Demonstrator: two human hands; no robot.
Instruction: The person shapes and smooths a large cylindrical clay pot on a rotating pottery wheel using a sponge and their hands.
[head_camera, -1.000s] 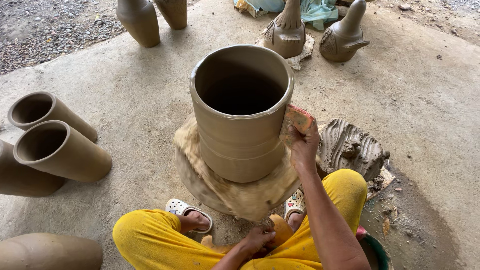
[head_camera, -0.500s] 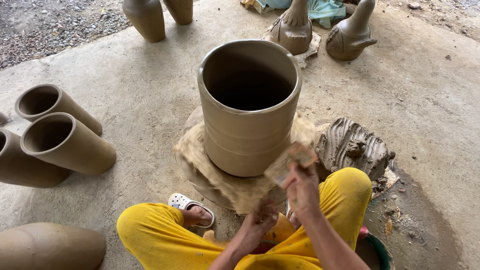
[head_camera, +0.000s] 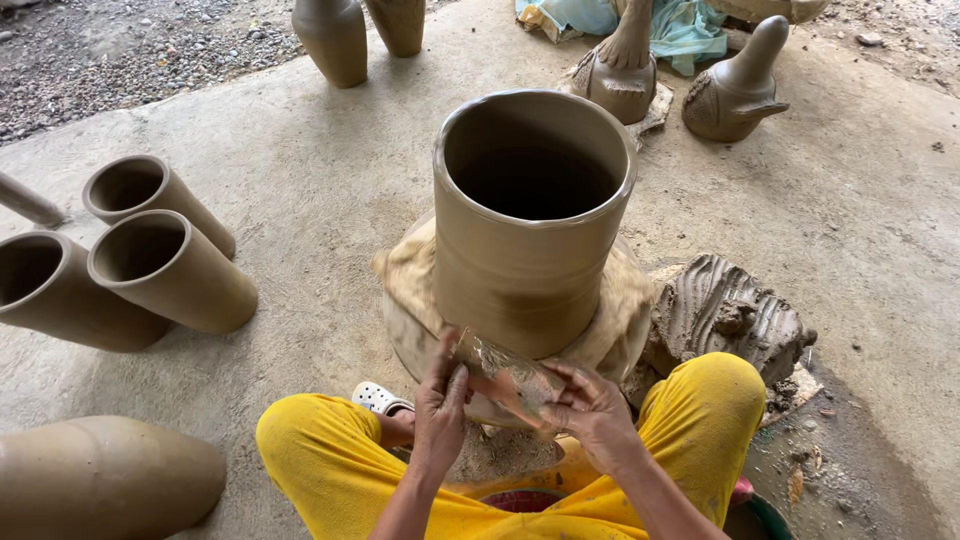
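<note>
Both hands are now meeting low in front of the pot: half a second back the right hand was lifting a small tool alone, and the camera is sitting closer. I am watching the left hand (head_camera: 440, 420) and the right hand (head_camera: 592, 412) pinching a thin, clay-smeared flexible sheet (head_camera: 508, 380) between them, fingers closed on its two ends, stretching it. The sheet is hovering just at 6 o'clock of the tall clay cylinder (head_camera: 530, 230), near its foot; whether it is touching the wall I cannot tell.

Progress, as a judgement: the cylinder is standing upright, fully raised, walls smooth with faint bands near the base, so forming looks done and surface finishing seems to be what is remaining. It is resting on a clay-caked wheel (head_camera: 412, 320).

Outward: a ridged lump of wet clay (head_camera: 730, 315) at 3 o'clock; three finished cylinders lying on their sides (head_camera: 150, 265) at 9 o'clock; bird-shaped pieces (head_camera: 735, 90) at 1 o'clock; two vases (head_camera: 335, 40) at 11 o'clock. No packages, labels or signs are showing.
</note>
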